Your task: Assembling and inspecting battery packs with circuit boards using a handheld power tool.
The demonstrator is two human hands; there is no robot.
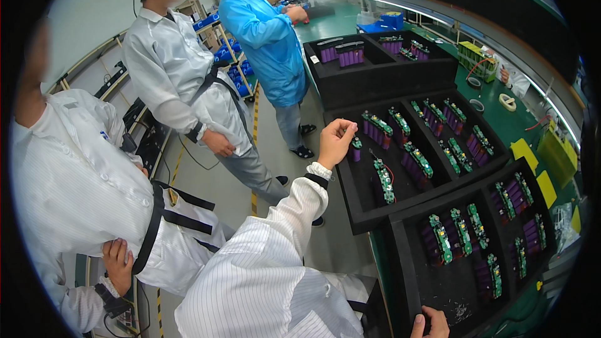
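Note:
My left hand [337,143] reaches over the left rim of the middle black tray [365,219], thumb and fingertips pinched together. Whatever the pinch holds, if anything, is too small to make out. Just below the fingertips stands a small purple battery cell with a green circuit board [357,149] on top. At the lower edge my right hand [431,324], partly cut off, grips the left wall of the nearest black tray [400,263]. Inside that tray are several purple battery packs with green boards [440,239]. White scraps [460,312] lie on its bottom.
A third black tray [382,75] stands beyond. Tape rolls [507,102] and yellow-green sheets [557,156] lie on the green bench at right. Two people in white coats [166,69] stand at left, another in blue [266,44] farther off. Someone's hand [504,75] shows across the bench.

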